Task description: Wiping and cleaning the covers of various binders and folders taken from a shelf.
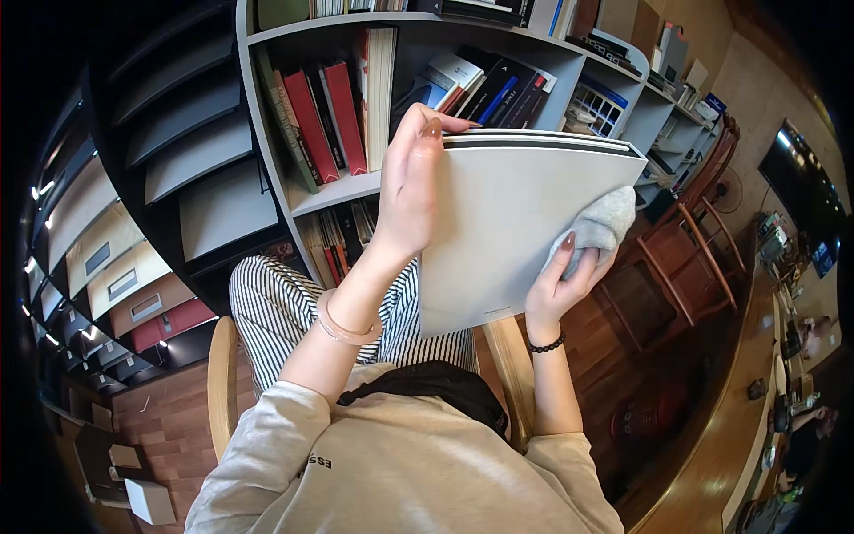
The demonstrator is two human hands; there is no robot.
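A large, flat book with a pale grey cover is held up tilted in front of the shelves, above my lap. Along its top edge a dark layer shows between the pale boards. My left hand is closed on the book's upper left edge, thumb near the top corner and the other fingers partly hidden behind it. On the right side, my right hand grips a folded grey cloth, which lies against the cover near the right edge.
Ahead stands a grey bookcase with red books and dark leaning books. Sloped display shelves rise at the left. A wooden chair and a long wooden counter are at the right. Chair arms flank me.
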